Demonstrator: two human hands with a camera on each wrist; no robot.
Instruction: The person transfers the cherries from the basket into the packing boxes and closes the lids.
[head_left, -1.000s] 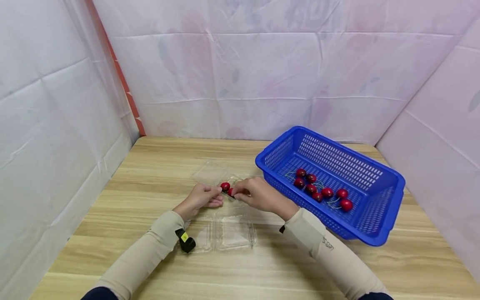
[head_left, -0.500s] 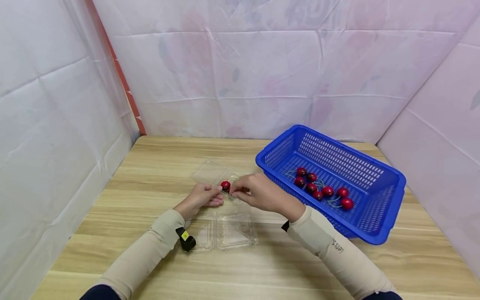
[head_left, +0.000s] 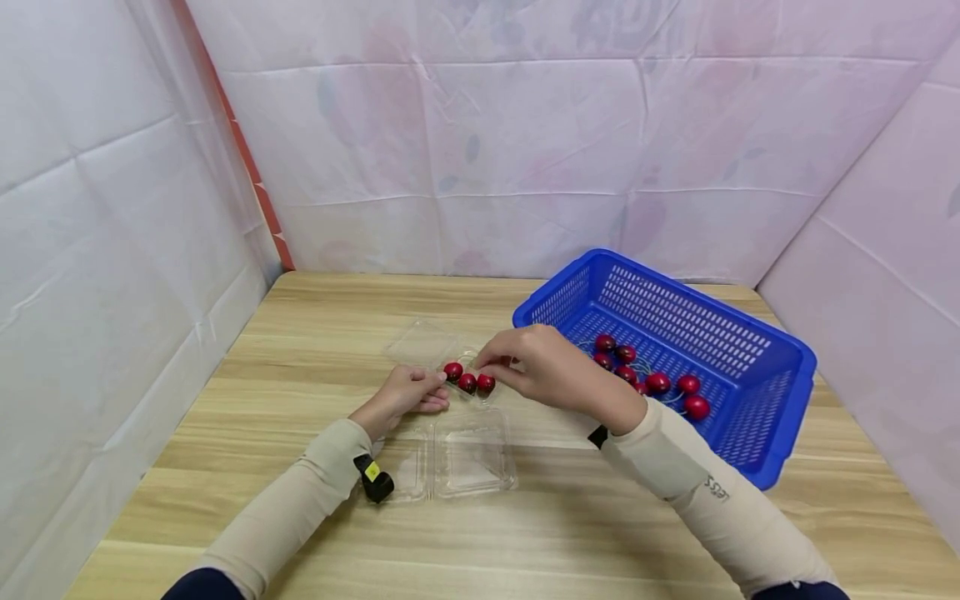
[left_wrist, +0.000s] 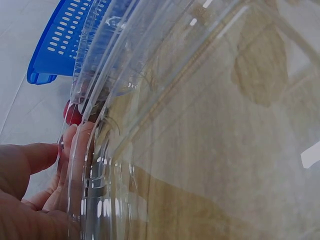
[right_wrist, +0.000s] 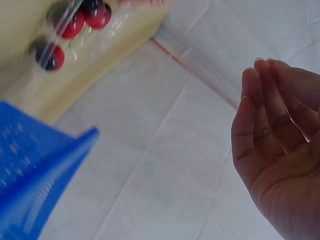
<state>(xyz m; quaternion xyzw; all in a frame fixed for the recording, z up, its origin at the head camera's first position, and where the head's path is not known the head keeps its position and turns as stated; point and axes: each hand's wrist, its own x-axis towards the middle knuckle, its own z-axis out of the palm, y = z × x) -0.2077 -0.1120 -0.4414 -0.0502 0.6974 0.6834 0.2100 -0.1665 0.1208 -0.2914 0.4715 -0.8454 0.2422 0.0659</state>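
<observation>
Three dark red cherries sit close together in a clear plastic clamshell box in the middle of the table, its lid folded back. My left hand pinches the near left edge of that box; in the left wrist view, the thumb lies on one side of the clear plastic and the fingers show through it. Just right of the cherries is my right hand. The right wrist view has its fingertips gathered loosely, with nothing seen between them.
On the right stands a blue perforated basket holding several more cherries with green stems. A second open clear clamshell box lies nearer me. White sheeting walls the table at the back and both sides.
My right hand has drawn up and right, away from the box. Three cherries now show there, where the hand hid some before. My left hand stays put.
</observation>
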